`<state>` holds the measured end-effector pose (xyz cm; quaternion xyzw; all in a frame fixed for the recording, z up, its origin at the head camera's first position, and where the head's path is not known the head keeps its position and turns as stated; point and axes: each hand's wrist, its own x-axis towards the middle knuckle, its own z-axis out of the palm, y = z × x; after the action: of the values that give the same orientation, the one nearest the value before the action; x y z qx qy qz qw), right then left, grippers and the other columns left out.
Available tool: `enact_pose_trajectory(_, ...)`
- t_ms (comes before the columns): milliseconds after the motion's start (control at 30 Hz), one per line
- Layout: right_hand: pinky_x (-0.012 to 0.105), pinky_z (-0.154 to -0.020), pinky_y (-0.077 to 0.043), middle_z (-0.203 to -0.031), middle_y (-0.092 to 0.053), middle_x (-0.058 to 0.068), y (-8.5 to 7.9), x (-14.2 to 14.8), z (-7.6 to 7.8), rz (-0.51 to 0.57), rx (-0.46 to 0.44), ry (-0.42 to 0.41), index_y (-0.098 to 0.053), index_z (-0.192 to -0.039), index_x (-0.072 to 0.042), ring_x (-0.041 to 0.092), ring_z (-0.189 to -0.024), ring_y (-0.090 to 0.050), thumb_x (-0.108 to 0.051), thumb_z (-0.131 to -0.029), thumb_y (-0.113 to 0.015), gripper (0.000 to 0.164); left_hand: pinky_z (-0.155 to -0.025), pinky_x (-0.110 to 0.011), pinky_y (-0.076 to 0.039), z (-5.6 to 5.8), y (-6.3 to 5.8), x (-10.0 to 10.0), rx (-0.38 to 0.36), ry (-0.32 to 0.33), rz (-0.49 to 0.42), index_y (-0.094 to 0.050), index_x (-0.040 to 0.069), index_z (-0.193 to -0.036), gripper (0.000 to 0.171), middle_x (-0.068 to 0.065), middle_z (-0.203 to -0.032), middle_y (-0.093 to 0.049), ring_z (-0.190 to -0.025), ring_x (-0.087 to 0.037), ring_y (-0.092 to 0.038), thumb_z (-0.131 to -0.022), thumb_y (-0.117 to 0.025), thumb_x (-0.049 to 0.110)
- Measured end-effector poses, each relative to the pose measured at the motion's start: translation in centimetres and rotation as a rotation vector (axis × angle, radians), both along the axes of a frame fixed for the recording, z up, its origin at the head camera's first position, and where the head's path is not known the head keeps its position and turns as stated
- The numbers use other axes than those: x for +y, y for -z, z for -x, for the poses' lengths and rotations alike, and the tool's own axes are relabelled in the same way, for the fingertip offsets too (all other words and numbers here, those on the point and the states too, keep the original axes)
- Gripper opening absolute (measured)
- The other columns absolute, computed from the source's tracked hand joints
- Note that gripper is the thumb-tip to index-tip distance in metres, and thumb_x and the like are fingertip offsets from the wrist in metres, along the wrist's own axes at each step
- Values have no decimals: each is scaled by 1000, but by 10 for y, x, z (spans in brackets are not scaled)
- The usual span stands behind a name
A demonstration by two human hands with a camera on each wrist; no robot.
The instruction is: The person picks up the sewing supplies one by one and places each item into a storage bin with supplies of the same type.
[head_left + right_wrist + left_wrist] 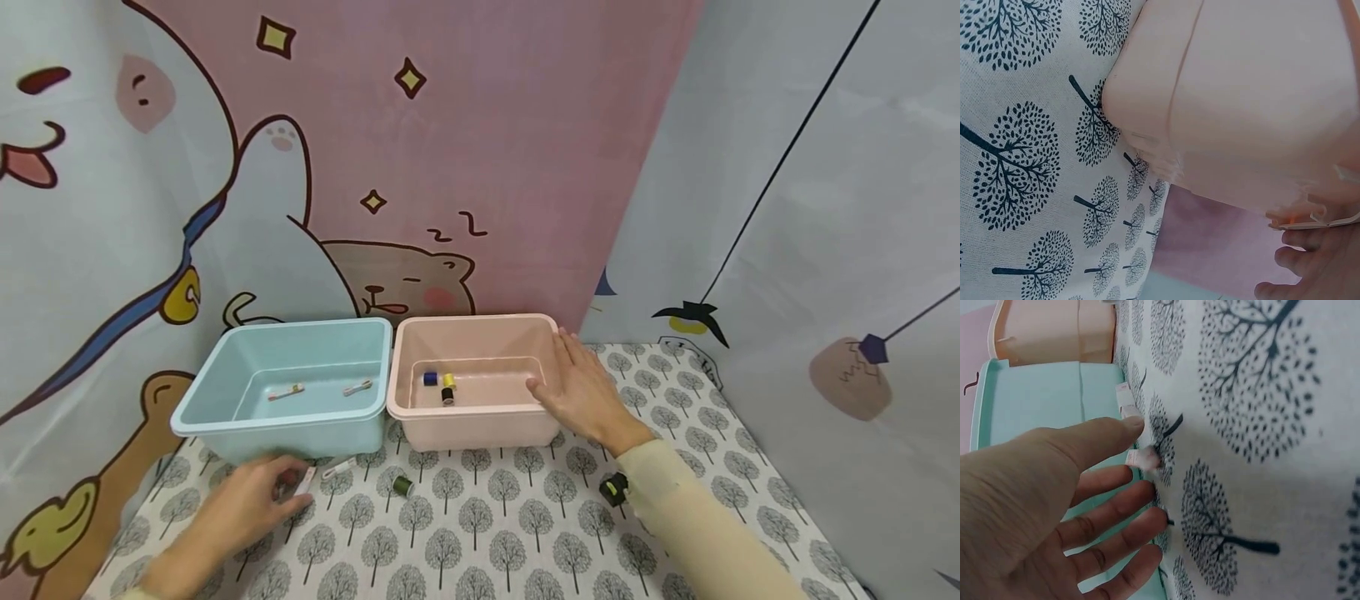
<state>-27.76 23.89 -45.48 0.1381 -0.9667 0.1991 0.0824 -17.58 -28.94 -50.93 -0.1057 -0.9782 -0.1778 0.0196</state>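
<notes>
My left hand (251, 500) is low over the cloth in front of the light blue bin (300, 433), its fingers loosely bent. Between thumb and fingertips, a small white strip-like piece with a pinkish end (1146, 459) shows in the left wrist view, with gaps around it. A second slim white piece (339, 468) lies just to the right. My right hand (588, 392) rests on the right rim of the pink bin (480, 429), fingers extended along it. Inside that bin are a blue thread spool (431, 378), a yellow spool (449, 381) and a black spool (447, 397).
Two slim pale pieces, one on the left (287, 392) and one on the right (357, 387), lie in the blue bin. A dark green spool (402, 486) is on the tree-print cloth (480, 533). Beside my right sleeve lies a black-and-yellow object (613, 489). A printed curtain (525, 167) hangs behind.
</notes>
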Motion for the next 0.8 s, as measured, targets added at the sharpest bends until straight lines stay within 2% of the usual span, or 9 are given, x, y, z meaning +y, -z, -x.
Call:
enact_pose_trajectory(133,69,-149,-15,-195,-11,25,0,0,-1,-1,2,2,-15,-184,4,51,-182,-15,-70,-113,-50,108,-75,-41,-66,1,2,5,9,-16,-6,-84,12,-122,45,5,-99,-81,-86,-12,-73,-87,-104,31)
enact_pose_trajectory(333,70,-148,-14,-196,-10,25,1,1,0,-4,0,2,-15,-184,4,51,-182,-15,-71,-114,-48,107,-66,-31,-58,3,4,8,0,-29,-23,-84,10,-120,37,9,-88,-77,-76,-7,-66,-87,-101,19)
enact_pose_trajectory(567,70,-148,-14,-195,-10,25,0,0,-2,-3,-1,0,-15,-184,4,51,-182,-15,-71,-114,-46,107,-67,-31,-62,3,4,7,-19,-31,-43,-85,10,-114,31,6,-89,-81,-78,-9,-73,-87,-100,13)
enact_pose_trajectory(800,70,-148,-14,-196,-9,25,1,0,-2,-2,-9,0,-13,-184,4,51,-182,-14,-69,-114,-48,107,-66,-27,-61,1,2,8,8,-24,-54,-86,10,-111,29,6,-89,-81,-78,-9,-72,-86,-100,9)
